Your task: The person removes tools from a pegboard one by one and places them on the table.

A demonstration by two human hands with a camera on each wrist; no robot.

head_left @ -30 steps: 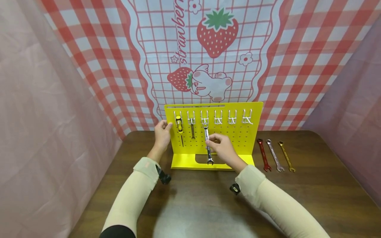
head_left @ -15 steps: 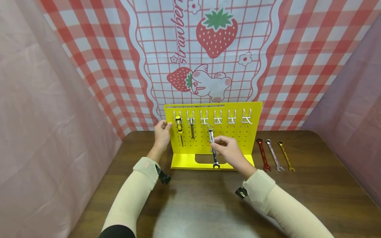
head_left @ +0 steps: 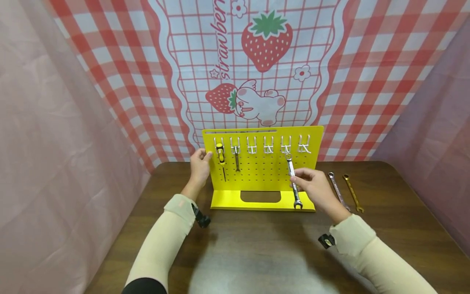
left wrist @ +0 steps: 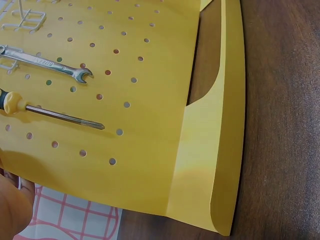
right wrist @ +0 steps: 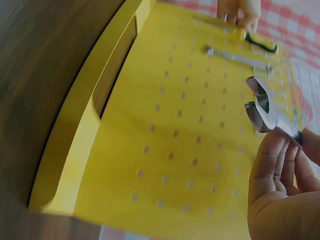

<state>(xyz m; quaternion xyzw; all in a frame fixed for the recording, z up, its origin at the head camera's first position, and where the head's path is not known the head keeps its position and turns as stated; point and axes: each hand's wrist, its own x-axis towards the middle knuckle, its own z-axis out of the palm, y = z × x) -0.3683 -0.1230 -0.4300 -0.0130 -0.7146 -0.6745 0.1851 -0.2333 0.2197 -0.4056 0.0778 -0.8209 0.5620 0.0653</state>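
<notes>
A silver combination wrench [head_left: 292, 179] is pinched in my right hand [head_left: 313, 187], ring end up and open end down. It is in front of the right part of a yellow pegboard [head_left: 262, 175], below the hooks. In the right wrist view the wrench's open end [right wrist: 262, 107] sticks out past the fingers. My left hand [head_left: 200, 167] grips the board's left edge, its thumb in front and fingers behind. A yellow-black screwdriver [head_left: 220, 155] hangs from the leftmost hook. Beside it another silver wrench [head_left: 237, 158] hangs on the second hook.
Several white double hooks [head_left: 269, 145] line the board's upper part, bare from the third rightward. On the brown table [head_left: 238, 253], right of the board, lie a silver wrench [head_left: 338, 190] and a gold wrench [head_left: 353, 192]. A checked cloth [head_left: 147, 81] hangs behind.
My right hand has carried the wrench off the third hook and rightward across the board. It now covers the red wrench on the table. The left hand has stayed in place.
</notes>
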